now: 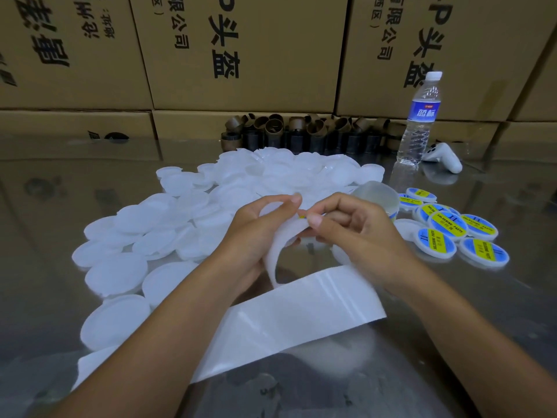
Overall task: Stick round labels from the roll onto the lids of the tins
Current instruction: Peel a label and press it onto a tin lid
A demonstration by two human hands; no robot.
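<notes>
Peeling looks to be the step in hand. The right hand [352, 227] pinches a label [303, 217] between thumb and forefinger, and only a yellow-and-blue sliver of it shows. The left hand [256, 236] curls round a plain white held lid [271, 210], thumb laid across its top. The two hands meet fingertip to fingertip. The label lies just to the right of that lid, so sticking it on would call for only a short carry leftward by the right hand, which is the nearer one.

From the pinch the white backing strip [301, 312] loops down toward the person, its long axis then running across the table [452, 342] to the lower left. The roll [376, 198] sits just behind the right hand. Bare lids [150, 230] are heaped to the left, and labelled lids [449, 229] cluster to the right, far fewer, so most of the work probably remains.
</notes>
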